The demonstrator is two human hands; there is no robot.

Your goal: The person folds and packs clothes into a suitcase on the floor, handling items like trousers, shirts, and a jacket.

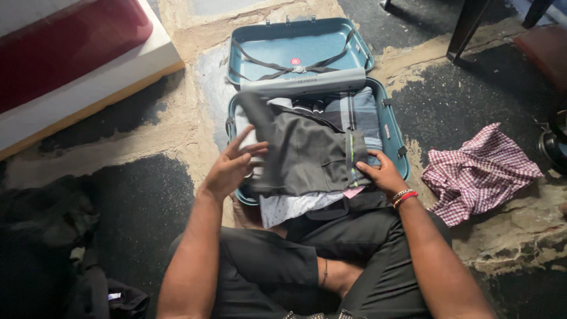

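We're sat cross-legged on the floor w/ an open teal suitcase [394, 127] right in front of our knees, lid [295, 50] flipped back flat, black straps crossed inside it. Lower half is packed w/ folded clothes; on top lies a folded dark grey garment [304, 153], looks like trousers, w/ a thin green stripe near its right edge. Left hand [231, 167] is open, fingers spread, palm pressed against the garment's left edge, not gripping. Right hand [383, 172] rests at the garment's right edge, fingers curled onto/under the fabric; we can't tell if it's actually pinching it or just pressing. Red and beaded bands on the right wrist. Under the grey piece: a blue plaid item [357, 112] toward the hinge side, a pale dotted cloth [292, 207] sticking out over the near rim, small pink bit next to it. Off to the right, well apart from the case, a red-white checked shirt [475, 171] lies crumpled on the floor. Far left: mattress edge [88, 88] w/ red cover; dark heap of stuff bottom left, too dim to ID.
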